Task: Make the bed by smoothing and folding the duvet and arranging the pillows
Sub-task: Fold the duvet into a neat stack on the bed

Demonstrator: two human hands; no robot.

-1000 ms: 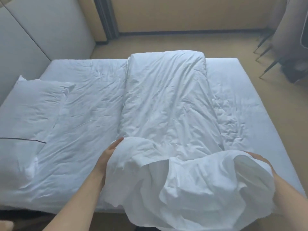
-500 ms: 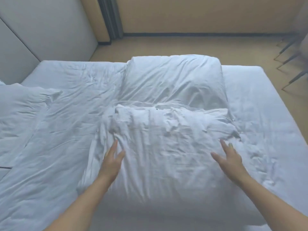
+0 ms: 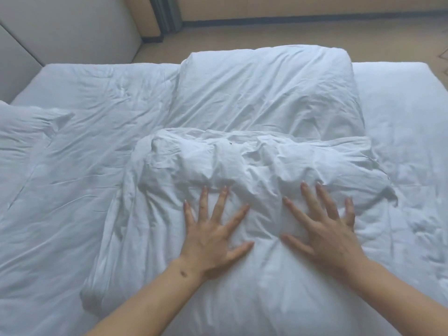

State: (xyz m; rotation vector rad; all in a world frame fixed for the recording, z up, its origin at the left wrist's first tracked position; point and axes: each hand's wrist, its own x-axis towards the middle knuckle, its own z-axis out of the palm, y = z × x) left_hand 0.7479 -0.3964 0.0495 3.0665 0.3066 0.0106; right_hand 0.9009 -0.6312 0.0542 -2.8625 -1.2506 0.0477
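Low in the frame, two bare forearms reach up to the left hand (image 3: 213, 235) and the right hand (image 3: 326, 230), both laid flat with fingers spread wide and straight, pressing down on the duvet (image 3: 254, 166); neither grips anything. The hands sit side by side, close but apart, just below centre.

The duvet lies as a folded strip running up the middle of the frame. Its near part is doubled over onto itself, and the turned edge makes a lumpy, creased ridge just above the fingertips. Above that ridge the far part of the strip lies flatter, ending in a rounded fold near the top edge of the bed (image 3: 400, 117).

At the left edge of the frame a pillow (image 3: 26, 132) lies partly out of view, off to the side, not squared up.

As I judge it, the fold is made but rough: the ridge needs flattening and the sides evening. The sheet on both sides is wrinkled, and the pillow arranging looks not yet done. I would put the task around its middle.
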